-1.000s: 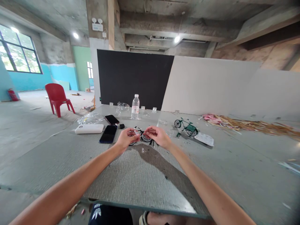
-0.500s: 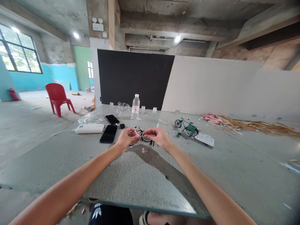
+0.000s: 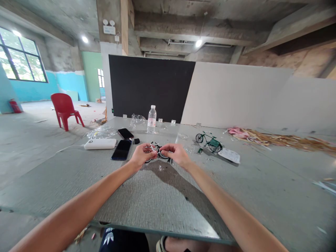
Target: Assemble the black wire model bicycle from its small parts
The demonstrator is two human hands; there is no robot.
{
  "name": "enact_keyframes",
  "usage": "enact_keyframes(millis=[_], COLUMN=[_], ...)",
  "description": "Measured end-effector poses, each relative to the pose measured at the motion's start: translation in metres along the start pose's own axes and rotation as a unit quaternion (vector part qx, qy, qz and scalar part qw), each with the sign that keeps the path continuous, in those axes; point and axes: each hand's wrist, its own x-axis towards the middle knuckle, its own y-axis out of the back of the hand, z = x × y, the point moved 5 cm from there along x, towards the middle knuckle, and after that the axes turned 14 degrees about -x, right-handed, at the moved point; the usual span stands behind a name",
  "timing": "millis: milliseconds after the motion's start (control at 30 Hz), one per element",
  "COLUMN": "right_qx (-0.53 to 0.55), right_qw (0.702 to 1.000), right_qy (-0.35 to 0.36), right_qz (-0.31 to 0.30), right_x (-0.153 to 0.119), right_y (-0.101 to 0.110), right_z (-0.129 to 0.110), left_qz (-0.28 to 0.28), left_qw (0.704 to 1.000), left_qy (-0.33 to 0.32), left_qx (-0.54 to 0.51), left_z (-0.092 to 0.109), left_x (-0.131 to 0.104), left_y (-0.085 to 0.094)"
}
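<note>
A small silvery part [image 3: 153, 148] sits pinched between the left fingers [image 3: 149, 149], right fingers [image 3: 163, 151] just beside.

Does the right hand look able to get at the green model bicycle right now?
Probably yes: the green model bicycle stands beyond the right hand, with only open tabletop visible between them.

we log grey counter [image 3: 147, 199], fine streaks across it. small piece [image 3: 153, 147]: silvery. near bicycle [image 3: 163, 156]: dark, rims pale. far bicycle [image 3: 214, 143]: green. power bank [image 3: 100, 144]: white. bottle [image 3: 151, 128]: clear, white cap [image 3: 153, 106], pink-and-white label [image 3: 151, 122]. chair [image 3: 63, 105]: plain red. we note black board [image 3: 149, 87], off-white board [image 3: 231, 94]; black shorts [image 3: 128, 241], white logo [image 3: 108, 238].
</note>
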Motion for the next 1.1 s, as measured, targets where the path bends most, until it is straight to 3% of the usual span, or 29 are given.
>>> enact_keyframes(millis=[433, 767, 1100], right_qx=[-0.038, -0.116, -0.217], right_qw=[0.999, 0.975, 0.940], right_qy=[0.018, 0.057, 0.139], right_qz=[0.006, 0.179, 0.223], right_x=[-0.002, -0.014, -0.020], right_y=[0.001, -0.009, -0.008], right_z=[-0.006, -0.026, -0.037], left_qz=[0.000, 0.024, 0.012], left_qw=[1.000, 0.998, 0.996], left_qy=[-0.013, -0.040, -0.030], left_qx=[0.010, -0.042, -0.079], left_z=[0.000, 0.003, 0.000], left_x=[0.000, -0.001, 0.000], left_y=[0.001, -0.001, 0.002])
